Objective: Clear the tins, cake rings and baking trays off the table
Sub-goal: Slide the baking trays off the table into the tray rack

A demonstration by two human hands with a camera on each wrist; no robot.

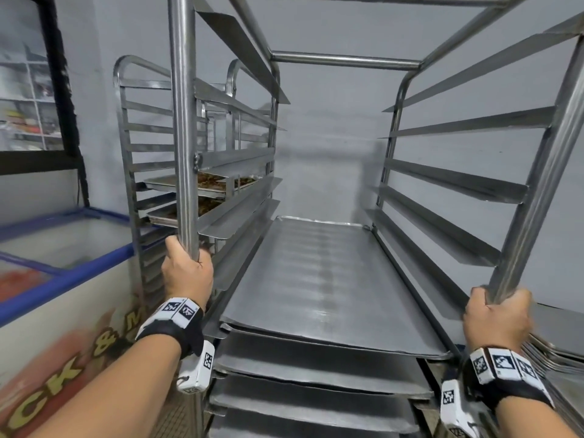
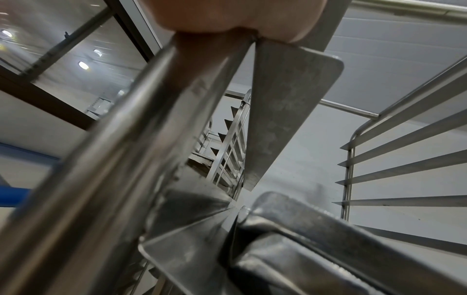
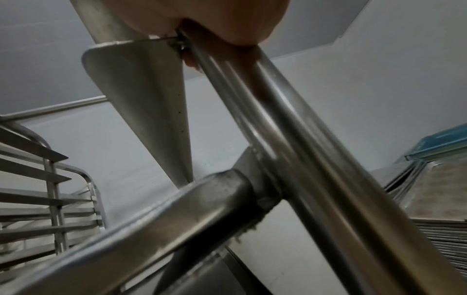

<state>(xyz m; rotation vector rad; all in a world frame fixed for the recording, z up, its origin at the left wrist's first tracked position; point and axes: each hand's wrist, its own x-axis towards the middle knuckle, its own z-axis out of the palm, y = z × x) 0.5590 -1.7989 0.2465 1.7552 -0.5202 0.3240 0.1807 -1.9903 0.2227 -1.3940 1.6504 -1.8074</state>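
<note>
A tall steel tray rack [image 1: 344,60] stands right in front of me. Several flat baking trays [image 1: 328,279] lie stacked on its lower runners; the upper runners are bare. My left hand [image 1: 186,267] grips the rack's front left post [image 1: 183,121], also seen as the left post [image 2: 121,155] close up under my left hand [image 2: 240,14]. My right hand [image 1: 497,317] grips the front right post [image 1: 534,191]; in the right wrist view the right hand [image 3: 207,16] wraps the right post [image 3: 303,139].
A second steel rack [image 1: 139,147] behind on the left carries trays of baked goods [image 1: 205,184]. A chest freezer [image 1: 60,241] with a blue rim stands at left. A stack of more trays [image 1: 556,352] lies at the right, by a grey wall [image 1: 328,137].
</note>
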